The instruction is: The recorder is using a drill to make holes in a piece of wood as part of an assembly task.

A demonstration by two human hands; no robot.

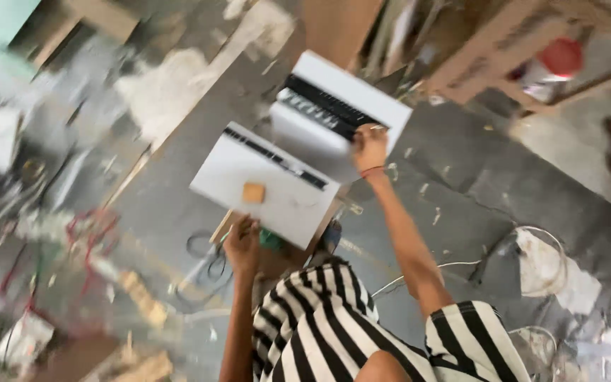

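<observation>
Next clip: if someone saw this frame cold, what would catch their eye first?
Two pale grey panels with dark slotted strips lie mid-frame on the dusty floor: the near panel carries a small tan block, and the far panel sits tilted behind it. The left hand is at the near panel's lower edge, the right hand at the far one. A black-and-white striped garment fills the bottom; a red-lidded container sits top right.
</observation>
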